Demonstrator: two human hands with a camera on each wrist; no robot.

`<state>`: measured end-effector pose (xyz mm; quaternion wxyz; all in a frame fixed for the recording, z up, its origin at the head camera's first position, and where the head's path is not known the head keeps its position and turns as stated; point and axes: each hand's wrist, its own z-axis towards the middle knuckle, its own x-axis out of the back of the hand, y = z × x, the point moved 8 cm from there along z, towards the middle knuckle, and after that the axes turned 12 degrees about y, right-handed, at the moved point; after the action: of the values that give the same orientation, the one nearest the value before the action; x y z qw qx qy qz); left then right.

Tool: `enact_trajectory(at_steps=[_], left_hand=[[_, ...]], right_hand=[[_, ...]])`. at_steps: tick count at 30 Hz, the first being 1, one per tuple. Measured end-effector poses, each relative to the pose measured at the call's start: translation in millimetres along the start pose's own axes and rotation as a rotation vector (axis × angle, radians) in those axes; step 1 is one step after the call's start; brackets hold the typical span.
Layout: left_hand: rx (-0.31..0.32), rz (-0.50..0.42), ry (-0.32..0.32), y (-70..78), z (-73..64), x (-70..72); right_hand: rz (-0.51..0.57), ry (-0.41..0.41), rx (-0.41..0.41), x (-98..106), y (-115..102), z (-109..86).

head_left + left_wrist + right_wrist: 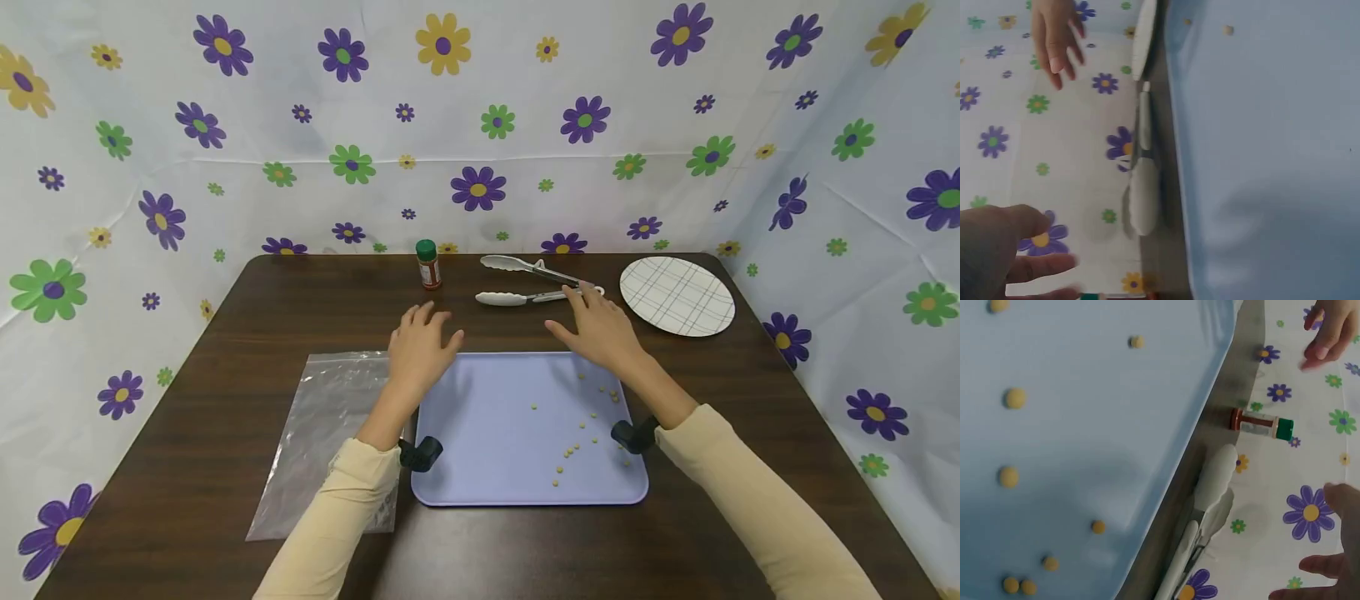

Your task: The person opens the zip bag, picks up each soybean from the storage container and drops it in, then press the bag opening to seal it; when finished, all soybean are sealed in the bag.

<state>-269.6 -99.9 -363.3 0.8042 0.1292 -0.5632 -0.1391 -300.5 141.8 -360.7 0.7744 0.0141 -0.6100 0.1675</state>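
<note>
My left hand (pixel 422 350) hovers above the upper left corner of a lavender tray (pixel 487 433), fingers spread and holding nothing. Over the tray's upper right edge, my right hand (pixel 600 329) is also held in the air with loose fingers. Several small yellow round pieces (pixel 1015 398) lie scattered on the tray, mostly on its right side. White-headed tongs (pixel 504 298) rest behind the tray, their arms spread; the right fingertips overlap their handle end in the head view. Behind the left hand stands a spice bottle (pixel 429 271) with a green cap.
A clear plastic zip bag (pixel 322 450) lies flat left of the tray, partly under the left forearm. At the back right is a white plate (pixel 677 296) with a line grid. A flowered curtain (pixel 480 100) rises along the dark wooden table's (pixel 202 400) back and sides.
</note>
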Motion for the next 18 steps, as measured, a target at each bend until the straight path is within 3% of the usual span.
enact_trajectory(at_steps=[4, 8, 13, 18], left_hand=[[-0.007, -0.038, 0.103, -5.3, -9.8, 22.8], [0.009, -0.162, 0.150, -16.9, -26.3, 43.1], [0.113, -0.304, 0.153, -44.2, -53.5, 60.0], [0.213, -0.312, 0.195, -72.1, -79.1, 72.9]], right_hand=[[0.082, 0.095, 0.013, 10.7, -6.0, -8.3], [0.197, 0.177, 0.045, 20.7, -12.4, -27.8], [0.307, 0.204, 0.074, 27.0, -25.4, -52.6], [0.357, 0.212, 0.099, 28.2, -39.4, -64.7]])
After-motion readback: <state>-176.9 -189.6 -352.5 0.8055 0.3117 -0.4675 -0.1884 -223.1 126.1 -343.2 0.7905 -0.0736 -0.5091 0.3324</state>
